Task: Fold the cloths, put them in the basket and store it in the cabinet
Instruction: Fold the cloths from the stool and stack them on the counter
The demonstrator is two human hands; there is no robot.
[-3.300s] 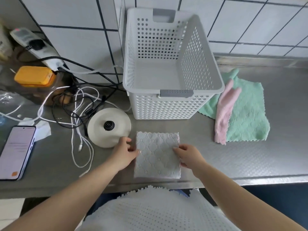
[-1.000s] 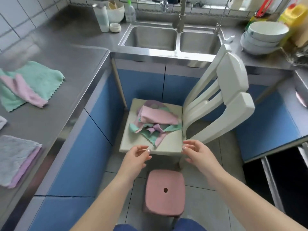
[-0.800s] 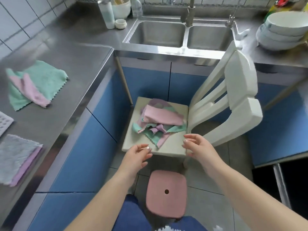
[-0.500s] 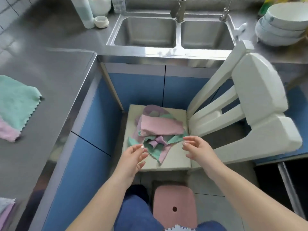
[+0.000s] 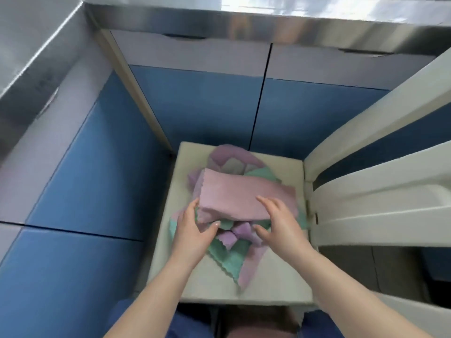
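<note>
Left hand (image 5: 192, 230): I see it at the left edge of the top pink cloth (image 5: 239, 198), fingers up along the edge and thumb tucked under the near corner. It looks closed on that corner, though blur softens the fingertips.
Right hand (image 5: 280, 225): fingers spread wide and laid flat on top of the same pink cloth, thumb low near the purple cloth (image 5: 240, 231). I cannot tell whether it grips anything or only presses down.
Cloth pile (image 5: 234, 215): a loose heap on the chair seat (image 5: 268, 281). The pink one lies on top; a green cloth (image 5: 229, 258) sticks out toward me with a zigzag edge, and a purple piece shows between my hands. How many cloths are underneath I cannot count.
Back of pile: a mauve fold (image 5: 227, 154) at the far side of the seat, its shape unclear.
Chair back (image 5: 380, 198): cream slats on the right, cut off by the frame edge.
Cabinet doors (image 5: 202, 106): blue fronts behind and to the left of the chair, all shut.
Counter edge (image 5: 244, 18): a steel band along the top, only its rim in view and smeared by motion.
Basket: not in view from here.
Bottom of frame: blue trousers (image 5: 185, 323) and something pinkish-brown under the seat, too blurred to name.
</note>
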